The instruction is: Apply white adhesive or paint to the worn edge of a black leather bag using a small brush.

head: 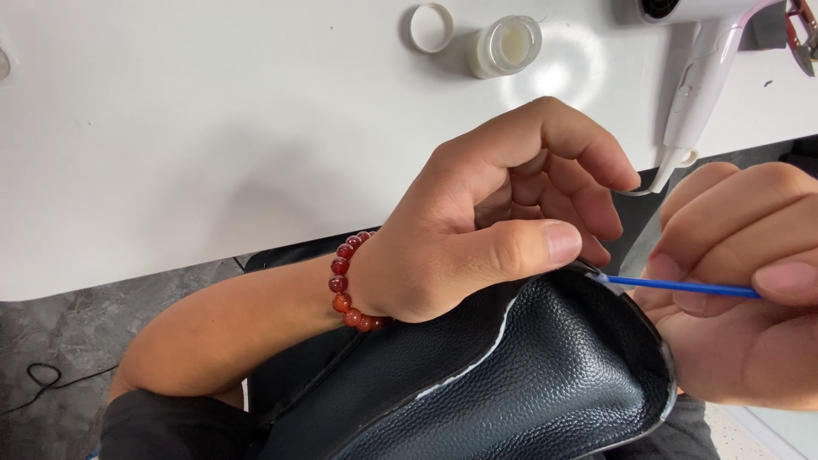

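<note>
Up top, open jar (508, 44) of pale paste

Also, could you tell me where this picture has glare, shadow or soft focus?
Head view: glare blooms on the white table beside the small jar; the left hand casts a soft shadow on it; the black leather bag and blue stick are sharp; the right hand, nearest the camera, looks slightly soft.
</note>
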